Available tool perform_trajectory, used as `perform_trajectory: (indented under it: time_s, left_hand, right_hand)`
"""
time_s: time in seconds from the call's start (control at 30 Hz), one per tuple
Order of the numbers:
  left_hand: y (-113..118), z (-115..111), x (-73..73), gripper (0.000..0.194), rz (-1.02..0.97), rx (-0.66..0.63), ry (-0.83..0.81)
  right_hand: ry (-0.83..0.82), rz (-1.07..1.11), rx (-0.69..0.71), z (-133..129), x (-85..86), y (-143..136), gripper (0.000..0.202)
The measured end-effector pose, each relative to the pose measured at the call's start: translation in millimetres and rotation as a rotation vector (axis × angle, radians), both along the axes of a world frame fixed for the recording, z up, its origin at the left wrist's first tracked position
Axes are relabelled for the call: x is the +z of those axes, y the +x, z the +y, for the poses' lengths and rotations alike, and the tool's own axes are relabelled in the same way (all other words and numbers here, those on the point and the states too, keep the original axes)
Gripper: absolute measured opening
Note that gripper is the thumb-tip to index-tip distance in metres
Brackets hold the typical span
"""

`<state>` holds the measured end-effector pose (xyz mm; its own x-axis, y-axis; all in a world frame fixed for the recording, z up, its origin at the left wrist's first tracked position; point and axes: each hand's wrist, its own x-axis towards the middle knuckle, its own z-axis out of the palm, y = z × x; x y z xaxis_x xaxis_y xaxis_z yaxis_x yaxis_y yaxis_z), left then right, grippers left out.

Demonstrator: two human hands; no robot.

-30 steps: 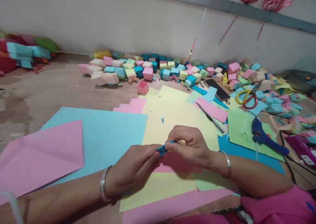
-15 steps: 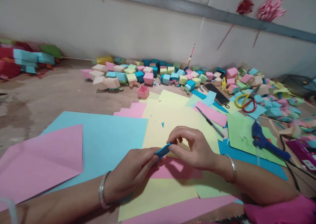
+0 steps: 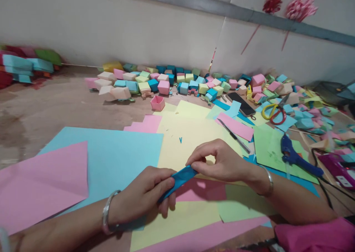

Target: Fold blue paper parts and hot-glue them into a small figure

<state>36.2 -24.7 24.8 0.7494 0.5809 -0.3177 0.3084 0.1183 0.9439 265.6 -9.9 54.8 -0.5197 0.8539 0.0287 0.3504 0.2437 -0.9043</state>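
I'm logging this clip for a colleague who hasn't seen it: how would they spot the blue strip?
Start at the big pale yellow sheet mid-picture, then drop to the left hand and right hand at its near side. The narrow blue strip slants between them; unlike the tiny blue V-shaped scrap on that sheet, it is held.
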Motion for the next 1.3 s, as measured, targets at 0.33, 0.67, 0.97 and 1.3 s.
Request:
perform_trajectory:
  time_s: [0.33, 0.67, 0.97, 1.3]
  left_hand:
    - [0, 0, -5.6, 0.044, 0.101, -0.093, 0.038]
    - [1, 0, 1.5, 0.045, 0.099, -0.041, 0.165]
    - [3, -3, 0.0, 0.041, 0.056, 0.046, 0.242]
    - [2, -2, -3.4, 0.042, 0.115, -0.004, 0.233]
  right_hand:
    - [0.002, -0.1, 0.068, 0, -3.6, 6, 0.018]
    - [-0.281, 0.119, -0.13, -3, -12.5, -5, 0.014]
    - [0.03, 0.118, -0.068, -7, -13.0, -8, 0.008]
    - [0.077, 0.104, -0.024, -2, -22.2, -8, 0.009]
